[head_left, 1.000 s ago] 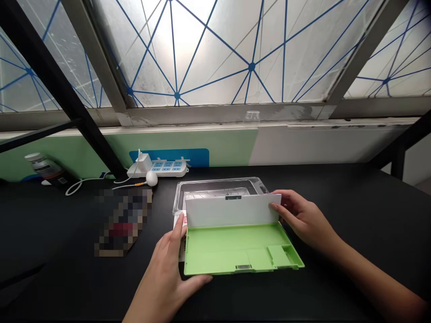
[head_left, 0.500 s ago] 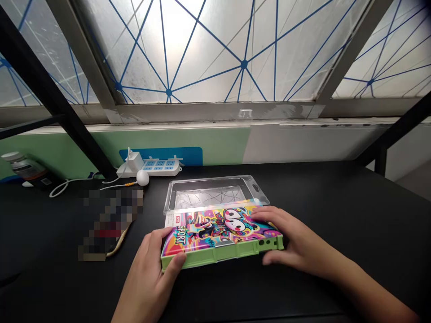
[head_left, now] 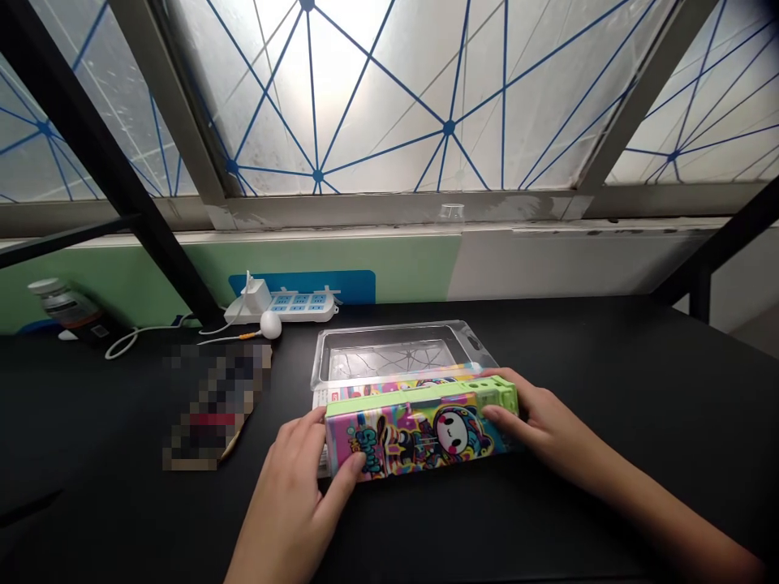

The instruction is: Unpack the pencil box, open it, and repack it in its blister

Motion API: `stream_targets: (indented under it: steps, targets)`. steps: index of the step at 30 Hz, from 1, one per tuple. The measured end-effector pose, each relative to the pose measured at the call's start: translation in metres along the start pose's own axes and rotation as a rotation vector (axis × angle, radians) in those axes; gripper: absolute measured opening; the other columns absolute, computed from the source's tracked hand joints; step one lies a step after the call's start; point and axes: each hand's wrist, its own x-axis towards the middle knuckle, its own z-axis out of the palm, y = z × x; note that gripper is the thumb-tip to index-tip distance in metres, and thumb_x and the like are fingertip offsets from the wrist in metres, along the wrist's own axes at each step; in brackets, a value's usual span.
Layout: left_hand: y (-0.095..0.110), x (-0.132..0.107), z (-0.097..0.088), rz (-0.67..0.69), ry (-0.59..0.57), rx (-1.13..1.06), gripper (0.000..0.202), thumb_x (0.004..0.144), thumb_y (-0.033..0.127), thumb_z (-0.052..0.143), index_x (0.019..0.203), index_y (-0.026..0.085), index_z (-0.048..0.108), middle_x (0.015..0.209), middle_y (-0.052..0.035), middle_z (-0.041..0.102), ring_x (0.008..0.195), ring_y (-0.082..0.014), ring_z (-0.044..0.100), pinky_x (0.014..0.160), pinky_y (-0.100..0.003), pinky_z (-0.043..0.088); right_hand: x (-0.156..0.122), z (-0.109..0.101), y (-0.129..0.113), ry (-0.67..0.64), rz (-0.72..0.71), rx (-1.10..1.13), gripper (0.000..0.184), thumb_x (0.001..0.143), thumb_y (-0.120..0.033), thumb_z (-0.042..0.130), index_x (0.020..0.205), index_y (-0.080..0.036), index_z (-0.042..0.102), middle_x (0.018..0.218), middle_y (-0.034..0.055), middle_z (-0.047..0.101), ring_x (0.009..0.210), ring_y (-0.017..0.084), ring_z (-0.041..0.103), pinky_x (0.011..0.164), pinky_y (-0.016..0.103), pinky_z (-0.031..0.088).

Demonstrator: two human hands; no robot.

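A brightly printed pencil case (head_left: 414, 438) with light green sides stands tilted up on its long edge, one decorated face turned toward me. My left hand (head_left: 298, 478) grips its left end, thumb on the front face. At the right end, my right hand (head_left: 535, 422) holds it with the thumb in front and the fingers behind. Behind the case lies a clear plastic tray-like package (head_left: 322, 361). A printed card (head_left: 353, 392) shows between the case and the package, partly hidden.
On the black table (head_left: 578, 357), a blurred-out item (head_left: 213, 414) lies to the left. A white power strip (head_left: 304, 307) with a plugged adapter and cable stands by the wall. A white-capped bottle (head_left: 70, 308) leans at far left. Black metal bars (head_left: 152, 235) rise at the sides.
The pencil case has been tipped up from lying nearly flat, so its other printed face now points at me. Both hands kept hold and turned with it. The view has shifted slightly.
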Motion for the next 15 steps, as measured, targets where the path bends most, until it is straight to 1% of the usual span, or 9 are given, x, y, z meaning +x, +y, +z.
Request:
stream_targets:
  steps: [1,4,7,9,12,15]
  targets:
    - [-0.0001,-0.0002,0.0003,-0.006,-0.004,-0.003,0.039,0.098,0.055,0.052,0.116,0.024,0.068,0.133,-0.0116,0.065,0.125,-0.0348,0.056,0.099,-0.052,0.052,0.0010,0.0008,-0.0015,-0.003,0.012,0.012,0.049,0.095,-0.061,0.055,0.128,-0.026,0.055,0.120,0.0097,0.075,0.105,0.033,0.073,0.086,0.041,0.058]
    - [0.0000,-0.0010,0.0016,-0.043,0.007,-0.021,0.042,0.099,0.055,0.051,0.125,0.024,0.063,0.134,-0.0115,0.063,0.126,-0.0343,0.055,0.101,-0.053,0.050,0.0032,0.0029,-0.0020,0.011,0.045,-0.001,0.050,0.094,-0.063,0.054,0.127,-0.026,0.059,0.121,0.0100,0.075,0.107,0.035,0.072,0.090,0.043,0.057]
    - [0.0009,-0.0018,0.0019,-0.076,0.017,-0.043,0.048,0.099,0.056,0.050,0.134,0.023,0.057,0.128,-0.0120,0.065,0.121,-0.0336,0.058,0.100,-0.052,0.050,0.0041,0.0044,0.0009,0.049,0.072,-0.099,0.049,0.095,-0.063,0.052,0.126,-0.026,0.058,0.114,0.0083,0.076,0.101,0.034,0.072,0.086,0.043,0.057]
    - [0.0008,-0.0028,0.0017,-0.074,0.032,-0.054,0.052,0.099,0.055,0.050,0.140,0.023,0.053,0.128,-0.0128,0.065,0.121,-0.0333,0.059,0.101,-0.052,0.049,0.0043,0.0047,0.0034,0.078,0.069,-0.187,0.049,0.095,-0.064,0.051,0.125,-0.026,0.058,0.110,0.0078,0.076,0.097,0.032,0.071,0.081,0.042,0.056]
    - [-0.0010,-0.0047,0.0015,-0.042,0.022,-0.071,0.057,0.100,0.054,0.050,0.148,0.024,0.046,0.137,-0.0138,0.062,0.128,-0.0334,0.057,0.105,-0.052,0.047,0.0048,0.0040,0.0062,0.111,-0.020,-0.280,0.047,0.096,-0.063,0.049,0.118,-0.024,0.062,0.109,0.0082,0.072,0.095,0.030,0.069,0.080,0.041,0.054]
    - [-0.0039,-0.0057,0.0020,-0.018,-0.011,-0.082,0.068,0.097,0.055,0.054,0.156,0.024,0.037,0.144,-0.0148,0.058,0.135,-0.0351,0.054,0.108,-0.052,0.045,0.0052,0.0039,0.0038,0.185,-0.171,-0.386,0.039,0.098,-0.056,0.051,0.112,-0.022,0.066,0.112,0.0103,0.067,0.098,0.028,0.066,0.084,0.041,0.053]
